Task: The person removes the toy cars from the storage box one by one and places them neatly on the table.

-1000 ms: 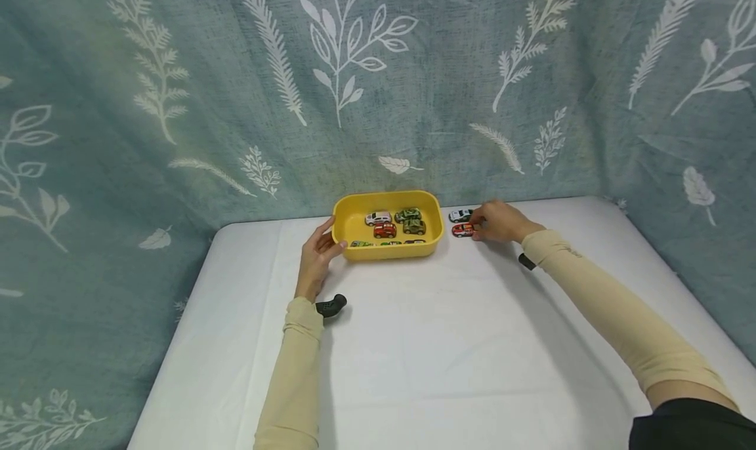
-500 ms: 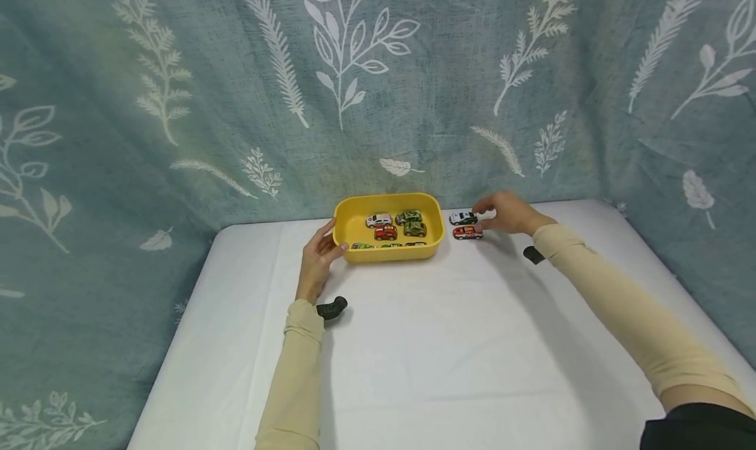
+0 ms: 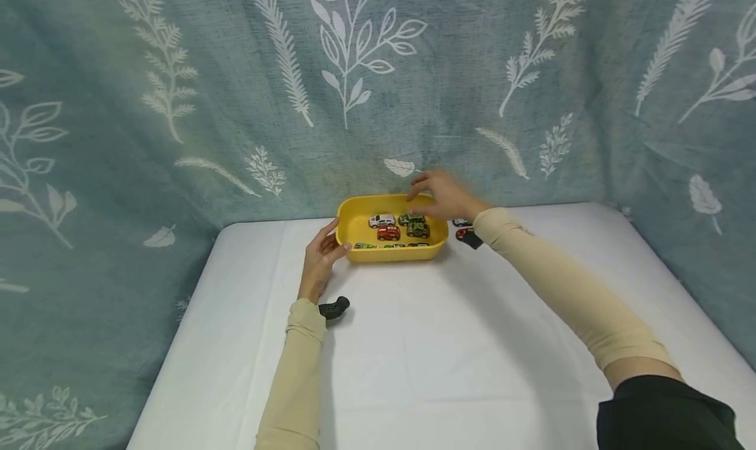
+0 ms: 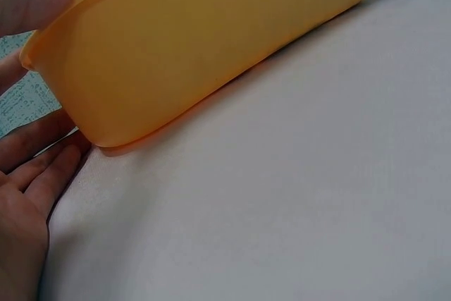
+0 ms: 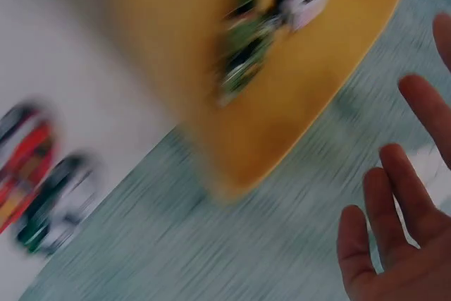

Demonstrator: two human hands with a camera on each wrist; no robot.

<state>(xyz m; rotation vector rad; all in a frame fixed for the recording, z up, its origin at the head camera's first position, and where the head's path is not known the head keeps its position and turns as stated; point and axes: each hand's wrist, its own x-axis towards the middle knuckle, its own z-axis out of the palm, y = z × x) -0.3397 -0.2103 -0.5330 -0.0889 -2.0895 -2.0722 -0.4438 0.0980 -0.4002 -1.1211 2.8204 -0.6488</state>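
Note:
A yellow plastic basin (image 3: 392, 256) stands at the far edge of the table with several small toy cars inside. Among them are a white car (image 3: 381, 220), a red car (image 3: 388, 233) and a green camouflage car (image 3: 418, 230). My left hand (image 3: 319, 260) grips the basin's left end, thumb (image 4: 42, 5) on the rim and fingers along the outside. Over the basin's back right corner hovers my right hand (image 3: 443, 195), fingers spread and holding nothing. Right of the basin, a red toy car (image 5: 28, 163) and a white-and-green toy car (image 5: 56, 206) sit side by side on the table.
A white cloth covers the table (image 3: 401, 345). Behind the basin hangs a teal curtain (image 3: 331, 155) with white leaf prints. Black wrist devices show beside the left wrist (image 3: 334, 307) and the right wrist (image 3: 472, 239).
My right hand has let go of the red car beside the basin and moved left, over the basin's right end. The left hand has stayed on the basin.

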